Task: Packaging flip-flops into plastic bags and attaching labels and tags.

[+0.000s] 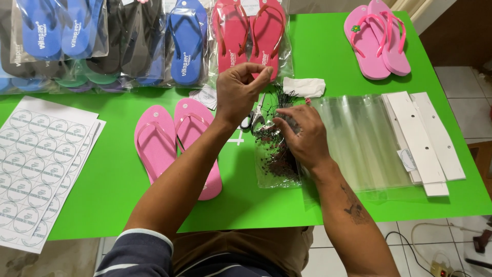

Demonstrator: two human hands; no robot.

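Both hands work over a small clear bag of dark fasteners (277, 156) near the green table's (113, 205) front edge. Right hand (302, 136) presses into the bag, fingers curled; left hand (240, 91), raised above it, pinches something too thin to identify. Just left lies a loose pink flip-flop pair (177, 146), unpacked, long axis running front to back, toes pointing away. Clear sleeves (359, 138) wait at right; bagged pairs (248, 36) line the far edge.

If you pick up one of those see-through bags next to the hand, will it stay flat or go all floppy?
Probably floppy: the clear plastic bags look thin, and their near edge already ripples on the green table. They are likely very light. Their shiny surfaces suggest they may slide off one another, so the stack could fan out if pushed.
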